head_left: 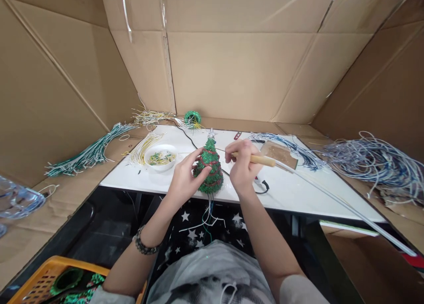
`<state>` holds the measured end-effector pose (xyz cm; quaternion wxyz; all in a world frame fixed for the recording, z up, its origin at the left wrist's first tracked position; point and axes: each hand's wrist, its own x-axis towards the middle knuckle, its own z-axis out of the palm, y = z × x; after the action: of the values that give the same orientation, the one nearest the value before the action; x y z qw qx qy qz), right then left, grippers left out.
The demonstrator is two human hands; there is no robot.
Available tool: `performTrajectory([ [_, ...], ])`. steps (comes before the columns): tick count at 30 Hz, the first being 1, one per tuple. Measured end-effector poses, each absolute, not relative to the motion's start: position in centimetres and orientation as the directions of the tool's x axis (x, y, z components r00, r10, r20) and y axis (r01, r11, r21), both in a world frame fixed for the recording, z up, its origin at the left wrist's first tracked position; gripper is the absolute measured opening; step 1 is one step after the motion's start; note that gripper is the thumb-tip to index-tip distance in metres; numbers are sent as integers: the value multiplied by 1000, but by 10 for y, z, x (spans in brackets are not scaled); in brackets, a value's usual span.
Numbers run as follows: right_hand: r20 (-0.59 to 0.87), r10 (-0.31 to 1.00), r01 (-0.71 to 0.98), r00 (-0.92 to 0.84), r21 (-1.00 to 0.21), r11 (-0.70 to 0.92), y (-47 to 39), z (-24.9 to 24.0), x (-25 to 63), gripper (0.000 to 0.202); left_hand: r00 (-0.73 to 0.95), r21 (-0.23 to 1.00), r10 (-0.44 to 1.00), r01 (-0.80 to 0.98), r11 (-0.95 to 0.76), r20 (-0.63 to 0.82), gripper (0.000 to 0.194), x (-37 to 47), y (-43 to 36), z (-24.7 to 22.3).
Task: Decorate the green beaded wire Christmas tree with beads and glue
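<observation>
A small green glittery Christmas tree [209,174] with red trim and a clear star [211,133] on top stands near the table's front edge. Around its left side curl the fingers of my left hand [185,176], thumb across the front. White and green wires [209,215] hang from its base over the edge. My right hand [243,165] is closed on a wooden-handled tool [263,160], whose thin shaft points left at the tree's upper part; whether the tip touches is unclear. A long whitish rod [347,209] runs from the handle's back end to the right; I cannot tell if they are joined.
A white bowl [160,168] of cut wire bits sits left on the white table [185,138]. Wire bundles [89,152] lie at the left, back and right [377,163]. A brown board [278,155] lies right. Cardboard walls [238,74] enclose the table; an orange basket [43,273] is lower left.
</observation>
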<state>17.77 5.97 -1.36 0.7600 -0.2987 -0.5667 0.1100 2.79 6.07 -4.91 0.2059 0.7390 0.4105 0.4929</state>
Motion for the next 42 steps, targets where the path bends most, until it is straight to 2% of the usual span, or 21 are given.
performTrajectory([
  [3,722,539,-2,433,-598,802,50,-15,175,49,175,726,818,385,-569,548,51,27,62,-49],
  [6,605,664,-176,438,-667,724,39,-15,172,49,136,710,796,383,-591,589,52,27,58,-43],
  [9,523,766,-365,375,-676,640,27,-13,170,50,87,550,649,452,-702,756,39,27,42,-31],
  [11,504,799,-457,329,-655,602,18,-12,169,50,123,414,523,473,-778,843,31,28,27,-21],
  [14,496,815,-498,301,-647,578,5,-11,167,50,181,316,431,448,-837,884,30,29,8,-10],
  [20,504,814,-474,290,-663,579,-10,-10,163,53,192,274,374,405,-872,907,27,30,-6,-4],
  [25,562,751,-433,346,-615,659,-12,-15,162,55,226,143,270,456,-878,936,26,30,-7,-2],
  [30,679,616,-198,400,-592,781,-14,-25,165,53,342,-73,156,572,-817,927,29,25,-7,-4],
  [35,829,470,35,304,-503,864,-16,-31,175,48,495,-194,157,585,-788,855,27,20,-8,-6],
  [39,865,461,139,197,-490,860,-18,-32,183,39,596,-384,91,619,-685,798,15,23,-9,-4],
  [42,873,458,217,171,-487,846,-20,-34,185,36,619,-445,61,626,-640,783,9,25,-9,-4],
])
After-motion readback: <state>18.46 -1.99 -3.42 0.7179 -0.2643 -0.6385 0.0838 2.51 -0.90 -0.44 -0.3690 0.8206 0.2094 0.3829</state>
